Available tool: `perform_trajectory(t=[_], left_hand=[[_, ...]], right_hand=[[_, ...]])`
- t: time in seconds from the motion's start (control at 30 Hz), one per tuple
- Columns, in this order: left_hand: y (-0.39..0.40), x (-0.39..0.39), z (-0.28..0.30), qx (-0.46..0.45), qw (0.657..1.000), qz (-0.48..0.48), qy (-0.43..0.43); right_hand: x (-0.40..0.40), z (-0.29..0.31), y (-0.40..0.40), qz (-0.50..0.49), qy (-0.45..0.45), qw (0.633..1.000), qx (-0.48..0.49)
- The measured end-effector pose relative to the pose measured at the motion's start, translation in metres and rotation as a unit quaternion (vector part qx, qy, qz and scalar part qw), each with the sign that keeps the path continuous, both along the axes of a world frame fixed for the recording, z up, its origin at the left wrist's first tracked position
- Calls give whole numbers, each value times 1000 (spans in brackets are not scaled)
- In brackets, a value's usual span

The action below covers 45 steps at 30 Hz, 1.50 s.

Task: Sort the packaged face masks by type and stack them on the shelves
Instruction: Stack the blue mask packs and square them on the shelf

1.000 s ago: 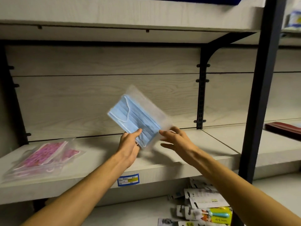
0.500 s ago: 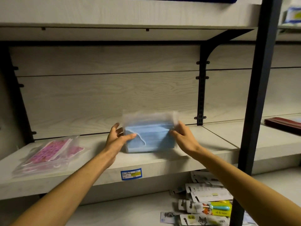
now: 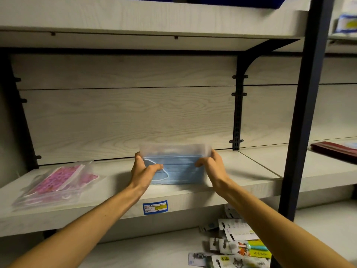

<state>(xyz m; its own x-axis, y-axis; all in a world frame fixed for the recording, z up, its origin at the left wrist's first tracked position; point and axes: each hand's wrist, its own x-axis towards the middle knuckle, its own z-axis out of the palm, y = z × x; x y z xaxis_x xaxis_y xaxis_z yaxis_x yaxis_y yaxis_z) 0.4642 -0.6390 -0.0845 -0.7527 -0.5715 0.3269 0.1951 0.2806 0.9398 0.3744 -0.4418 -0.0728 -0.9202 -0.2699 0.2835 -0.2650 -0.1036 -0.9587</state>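
A clear plastic pack of blue face masks (image 3: 179,168) lies on the middle of the pale wooden shelf (image 3: 116,192). My left hand (image 3: 144,171) grips its left end, thumb laid across the top. My right hand (image 3: 211,166) holds its right end, thumb on the top and fingers behind. A pack of pink patterned masks (image 3: 58,180) lies in clear bags at the left of the same shelf.
A blue and yellow price label (image 3: 155,207) sits on the shelf's front edge. Several carded packages (image 3: 235,246) lie on the lower shelf at right. A black upright post (image 3: 307,113) divides the bays; dark red items (image 3: 334,149) lie on the right shelf.
The blue mask pack came down from tilted in the air to lying flat on the shelf. Both hands moved with it and now hold its two ends.
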Motion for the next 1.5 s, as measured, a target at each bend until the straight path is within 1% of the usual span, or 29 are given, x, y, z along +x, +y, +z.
perform_trajectory(t=[0.13,0.2,0.37,0.47,0.57,0.63,0.7,0.77,0.83,0.9,0.97,1.03,1.07,1.13,1.2,1.3,1.33,1.4,1.47,1.5], left_hand=[[-2,-1,-3,-23,999,26,-27],[-6,-2,-3,-56,998,30,-27],[-6,8,9,-131,990,27,35],[10,16,30,-195,976,31,95],[38,20,55,-297,942,51,145],[61,21,69,-361,916,53,166],[84,20,81,-411,890,56,188],[107,17,89,-457,861,58,213],[134,13,93,-502,832,57,230],[163,5,95,-544,804,42,237],[196,-8,94,-579,778,16,245],[233,-22,91,-598,759,-5,256],[253,-29,89,-602,755,-15,259],[293,-41,85,-602,754,-35,260],[331,-56,81,-596,758,-44,261],[382,-84,75,-565,777,-30,276],[397,-95,73,-545,791,-32,277],[427,-114,66,-491,829,-33,268],[456,-130,57,-406,878,-30,251],[468,-139,51,-353,908,-34,224]], right_hand=[[1,1,-4,-10,-6,1000,-11],[0,2,-4,-4,0,1000,-2],[7,15,16,-1,54,998,21],[13,25,48,21,107,993,39],[13,40,90,6,170,983,72],[12,50,118,-6,195,975,108],[9,59,147,-33,245,960,134],[5,65,177,-57,311,940,128],[2,70,208,-75,347,926,130],[-2,69,236,-65,356,916,172],[-7,58,262,-39,349,906,236],[-15,41,291,-35,354,892,278],[-21,34,306,-40,356,890,283],[-32,23,339,-48,345,897,273],[-45,16,372,-37,316,916,244],[-64,10,420,-40,266,946,180],[-71,9,434,-46,248,954,163],[-88,5,460,-58,207,967,134],[-107,4,481,-79,161,978,107],[-116,5,488,-85,130,983,95]])
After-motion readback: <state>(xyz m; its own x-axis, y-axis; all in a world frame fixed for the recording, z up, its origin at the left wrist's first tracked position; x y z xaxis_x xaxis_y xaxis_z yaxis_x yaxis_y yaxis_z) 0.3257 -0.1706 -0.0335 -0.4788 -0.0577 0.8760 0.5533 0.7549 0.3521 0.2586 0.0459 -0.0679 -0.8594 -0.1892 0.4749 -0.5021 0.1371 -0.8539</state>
